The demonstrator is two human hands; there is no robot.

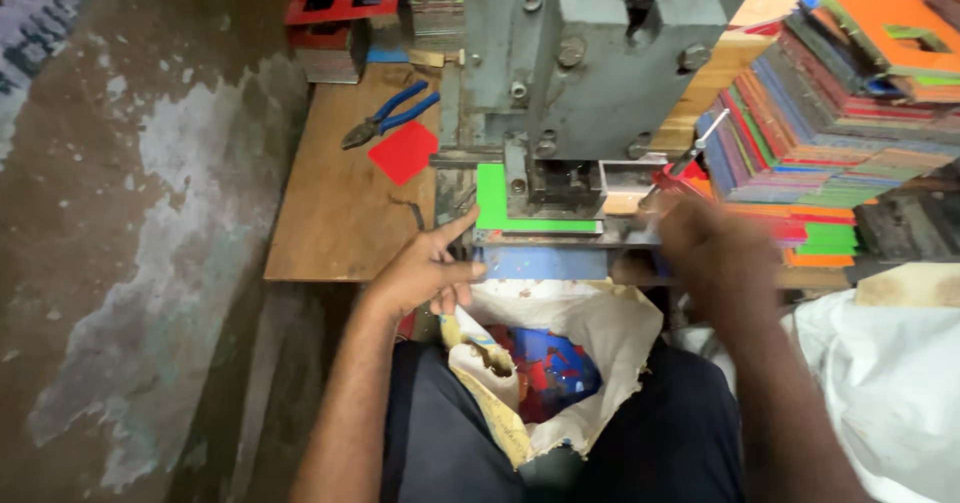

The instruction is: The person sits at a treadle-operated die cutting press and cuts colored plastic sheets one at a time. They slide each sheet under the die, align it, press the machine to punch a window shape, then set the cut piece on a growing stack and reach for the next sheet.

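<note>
Between your knees the open sack [560, 363] catches offcuts. Your left hand [425, 268], fingers spread, presses the green sheet [492, 201] at the press [590, 73] bed; your right hand [705, 243] is blurred, grip unclear. Fingers near the die risk pinching.

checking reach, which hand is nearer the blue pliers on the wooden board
Left. The left hand sits at the board's near right edge, below the blue pliers; the right hand is far across, past the press.

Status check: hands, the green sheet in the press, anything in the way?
Left hand touching green sheet under press. Right hand blurred, grip unclear. Scrap sack below.
</note>
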